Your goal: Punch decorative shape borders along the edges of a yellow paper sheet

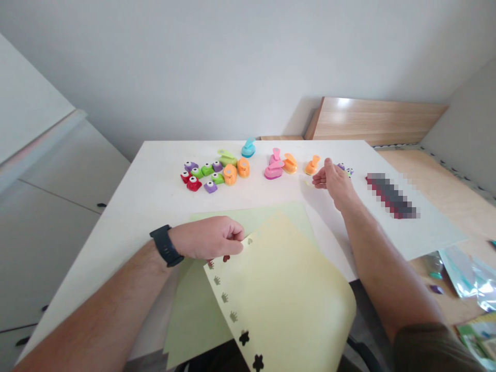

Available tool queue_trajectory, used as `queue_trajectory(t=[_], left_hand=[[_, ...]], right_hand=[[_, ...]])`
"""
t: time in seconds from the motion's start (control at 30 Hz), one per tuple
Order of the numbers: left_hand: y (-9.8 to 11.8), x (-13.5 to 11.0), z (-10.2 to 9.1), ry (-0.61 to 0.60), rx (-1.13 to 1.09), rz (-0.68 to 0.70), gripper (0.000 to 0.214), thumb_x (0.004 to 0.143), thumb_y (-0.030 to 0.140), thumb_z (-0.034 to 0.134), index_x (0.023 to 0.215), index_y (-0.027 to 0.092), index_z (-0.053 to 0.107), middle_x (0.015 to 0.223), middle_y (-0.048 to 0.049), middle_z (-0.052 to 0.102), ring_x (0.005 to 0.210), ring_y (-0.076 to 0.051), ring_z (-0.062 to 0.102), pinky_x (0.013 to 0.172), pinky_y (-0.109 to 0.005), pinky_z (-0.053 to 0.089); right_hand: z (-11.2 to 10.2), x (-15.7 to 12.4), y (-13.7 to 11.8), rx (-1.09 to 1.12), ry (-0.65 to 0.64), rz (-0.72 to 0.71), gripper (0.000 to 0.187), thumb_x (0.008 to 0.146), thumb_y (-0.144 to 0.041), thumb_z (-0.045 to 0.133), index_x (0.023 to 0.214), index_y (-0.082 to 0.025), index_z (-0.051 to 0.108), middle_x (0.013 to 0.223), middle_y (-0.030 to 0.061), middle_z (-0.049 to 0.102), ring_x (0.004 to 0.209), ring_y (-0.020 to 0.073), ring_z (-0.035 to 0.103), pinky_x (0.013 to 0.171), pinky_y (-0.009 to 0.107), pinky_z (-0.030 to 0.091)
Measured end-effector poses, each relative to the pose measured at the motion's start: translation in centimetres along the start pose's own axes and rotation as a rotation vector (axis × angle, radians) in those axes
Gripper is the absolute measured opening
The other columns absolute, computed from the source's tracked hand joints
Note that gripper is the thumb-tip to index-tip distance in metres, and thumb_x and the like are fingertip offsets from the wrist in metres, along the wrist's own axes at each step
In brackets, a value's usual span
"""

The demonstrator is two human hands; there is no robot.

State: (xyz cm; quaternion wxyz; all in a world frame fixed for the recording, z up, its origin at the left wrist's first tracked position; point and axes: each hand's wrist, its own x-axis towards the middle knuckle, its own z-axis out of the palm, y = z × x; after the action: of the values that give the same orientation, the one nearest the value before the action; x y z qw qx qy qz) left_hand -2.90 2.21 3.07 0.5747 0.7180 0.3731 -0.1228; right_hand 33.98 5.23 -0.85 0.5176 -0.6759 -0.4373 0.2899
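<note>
My left hand (211,238), with a dark watch on its wrist, pinches the edge of a pale yellow sheet of paper (287,279) between thumb and fingers. Heart, crown and flower shapes are punched along the sheet's edges, and its right side curls over. My right hand (334,181) hovers over the table's right half with fingers stretched out and nothing in them. A small pale paper scrap (307,183) lies by its fingertips. Just behind is an orange paper punch (312,165). Pale green paper (201,310) lies beneath the yellow sheet.
Several small red, green and purple punches (194,183) cluster at left with larger orange punches (230,174). A blue punch (248,148) and pink punches (274,170) stand farther back on the white table (155,181). A blurred dark item (393,195) lies at right.
</note>
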Motion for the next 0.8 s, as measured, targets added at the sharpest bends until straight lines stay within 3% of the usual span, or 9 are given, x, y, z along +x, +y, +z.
queue_trajectory(t=[0.2, 0.3, 0.37, 0.5, 0.57, 0.8], left_hand=[[0.0, 0.0, 0.0, 0.012, 0.029, 0.005, 0.018, 0.078, 0.037, 0.058, 0.075, 0.020, 0.054, 0.066, 0.0013, 0.063, 0.049, -0.010, 0.049, 0.043, -0.020, 0.038], [0.0, 0.1, 0.0, 0.010, 0.027, 0.007, 0.017, 0.078, 0.036, 0.057, 0.074, 0.020, 0.054, 0.065, 0.0016, 0.063, 0.049, -0.010, 0.050, 0.043, -0.019, 0.038], [-0.1, 0.1, 0.0, 0.010, 0.026, 0.006, 0.016, 0.079, 0.036, 0.057, 0.074, 0.020, 0.053, 0.065, 0.0015, 0.063, 0.050, -0.011, 0.050, 0.043, -0.019, 0.039], [-0.1, 0.2, 0.1, 0.013, 0.026, -0.004, 0.017, 0.078, 0.036, 0.058, 0.076, 0.020, 0.055, 0.066, 0.0007, 0.063, 0.049, -0.012, 0.051, 0.042, -0.021, 0.040], [-0.2, 0.2, 0.1, 0.015, 0.032, -0.005, 0.017, 0.078, 0.037, 0.057, 0.077, 0.020, 0.055, 0.066, 0.0006, 0.063, 0.049, -0.011, 0.051, 0.042, -0.020, 0.039], [-0.1, 0.2, 0.0, 0.010, 0.037, 0.003, 0.016, 0.080, 0.035, 0.057, 0.076, 0.020, 0.055, 0.067, 0.0007, 0.064, 0.051, -0.011, 0.051, 0.044, -0.019, 0.039]], right_hand=[[-0.7, 0.2, -0.5, 0.079, 0.110, -0.092, 0.064, 0.088, -0.084, 0.042, 0.080, -0.023, 0.061, 0.086, 0.0078, 0.073, 0.076, 0.0188, 0.070, 0.070, 0.033, 0.058], [-0.7, 0.3, -0.6, 0.089, 0.111, -0.070, 0.064, 0.087, -0.084, 0.043, 0.079, -0.023, 0.061, 0.087, 0.0086, 0.074, 0.079, 0.0203, 0.071, 0.072, 0.035, 0.058], [-0.5, 0.2, -0.7, 0.133, 0.050, -0.033, 0.064, 0.087, -0.085, 0.044, 0.080, -0.023, 0.061, 0.090, 0.0095, 0.074, 0.083, 0.0217, 0.072, 0.075, 0.036, 0.058], [0.7, -0.6, -0.9, 0.249, -0.205, 0.076, 0.066, 0.086, -0.086, 0.042, 0.081, -0.024, 0.061, 0.099, 0.0107, 0.075, 0.094, 0.0239, 0.073, 0.083, 0.038, 0.059], [1.1, -0.9, -0.9, 0.238, -0.249, 0.115, 0.066, 0.085, -0.086, 0.043, 0.080, -0.024, 0.061, 0.100, 0.0112, 0.075, 0.095, 0.0240, 0.073, 0.084, 0.038, 0.060], [-0.6, 0.7, -0.2, 0.158, -0.014, 0.068, 0.066, 0.087, -0.085, 0.042, 0.077, -0.023, 0.061, 0.089, 0.0100, 0.074, 0.081, 0.0207, 0.072, 0.074, 0.035, 0.061]])
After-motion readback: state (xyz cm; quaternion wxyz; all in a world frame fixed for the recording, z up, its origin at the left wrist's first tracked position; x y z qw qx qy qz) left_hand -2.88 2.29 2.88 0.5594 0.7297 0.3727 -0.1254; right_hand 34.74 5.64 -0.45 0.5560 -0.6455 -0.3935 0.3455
